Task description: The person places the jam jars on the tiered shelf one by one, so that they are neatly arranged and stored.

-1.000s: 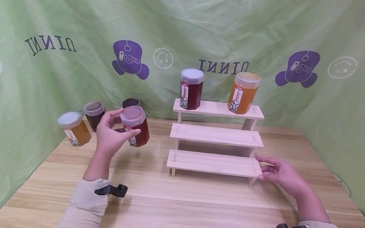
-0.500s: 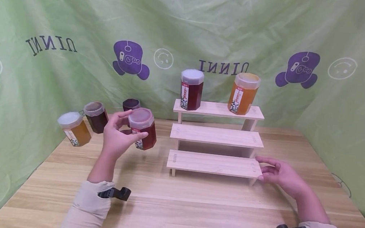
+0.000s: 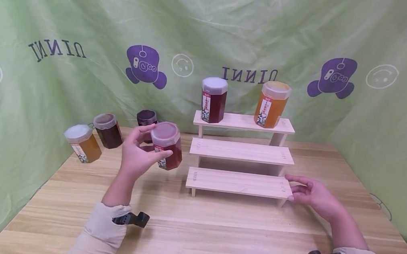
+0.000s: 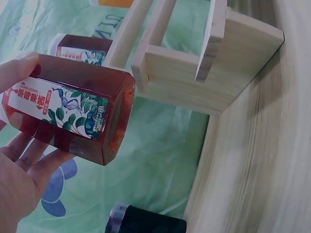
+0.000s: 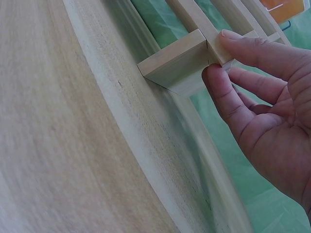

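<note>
My left hand [image 3: 139, 153] grips a red jar [image 3: 169, 156] with a frosted lid, thumb on one side and fingers on the other. It is held above the table, left of a three-tier wooden display stand [image 3: 238, 182]. In the left wrist view the jar's white label [image 4: 58, 107] with printed leaves faces the camera. My right hand [image 3: 315, 197] pinches the right end of the stand's lowest step; in the right wrist view the thumb [image 5: 233, 36] lies on one face of the board and a finger on the other.
On the top tier stand a dark red jar [image 3: 217, 104] and an orange jar [image 3: 272, 109]. At the table's left are an amber jar [image 3: 89, 149] and two dark jars, one [image 3: 110, 135] beside it, one [image 3: 146, 116] partly behind my left hand. A green cloth [image 3: 198, 21] hangs behind.
My left hand has carried the red jar to the right, toward the stand, and slightly closer to me. The right hand stays at the lowest step's end.
</note>
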`<state>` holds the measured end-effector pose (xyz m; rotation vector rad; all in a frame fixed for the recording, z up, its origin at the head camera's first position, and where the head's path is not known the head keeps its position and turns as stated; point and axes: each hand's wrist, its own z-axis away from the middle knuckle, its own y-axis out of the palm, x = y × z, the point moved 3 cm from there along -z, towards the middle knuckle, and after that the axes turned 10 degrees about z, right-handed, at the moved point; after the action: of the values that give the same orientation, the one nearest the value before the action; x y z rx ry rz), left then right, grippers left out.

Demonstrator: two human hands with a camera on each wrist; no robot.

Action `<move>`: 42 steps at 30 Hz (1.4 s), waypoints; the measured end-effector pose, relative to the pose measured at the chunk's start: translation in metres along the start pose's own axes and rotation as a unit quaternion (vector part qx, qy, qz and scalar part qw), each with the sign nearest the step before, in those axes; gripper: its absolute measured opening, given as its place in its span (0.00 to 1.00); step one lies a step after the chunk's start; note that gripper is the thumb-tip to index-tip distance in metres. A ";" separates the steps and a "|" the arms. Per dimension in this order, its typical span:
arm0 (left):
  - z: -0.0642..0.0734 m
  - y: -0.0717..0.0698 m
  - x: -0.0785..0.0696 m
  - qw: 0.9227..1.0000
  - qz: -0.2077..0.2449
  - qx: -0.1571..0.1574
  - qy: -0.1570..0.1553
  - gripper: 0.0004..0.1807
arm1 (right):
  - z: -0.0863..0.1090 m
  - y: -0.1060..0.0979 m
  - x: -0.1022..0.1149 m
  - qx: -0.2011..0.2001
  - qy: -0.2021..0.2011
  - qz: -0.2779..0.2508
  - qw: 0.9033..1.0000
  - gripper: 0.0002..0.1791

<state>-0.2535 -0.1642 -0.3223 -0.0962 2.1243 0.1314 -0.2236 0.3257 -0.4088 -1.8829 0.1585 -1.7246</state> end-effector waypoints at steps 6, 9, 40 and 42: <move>0.004 0.009 -0.005 1.000 0.006 0.016 0.016 0.42 | 0.001 0.000 0.000 0.001 -0.002 -0.002 1.000 0.39; 0.006 0.014 -0.007 1.000 0.010 0.024 0.016 0.42 | 0.000 0.000 0.000 0.002 -0.006 -0.005 1.000 0.39; 0.031 0.063 -0.013 0.996 0.027 0.090 -0.012 0.42 | 0.000 0.000 0.001 0.001 -0.001 0.001 1.000 0.40; 0.032 0.066 -0.013 0.995 0.032 0.094 -0.016 0.42 | 0.000 0.000 0.001 0.001 0.002 0.000 1.000 0.40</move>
<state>-0.2274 -0.0948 -0.3245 0.0849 2.0981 -0.0295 -0.2232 0.3248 -0.4077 -1.8768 0.1588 -1.7283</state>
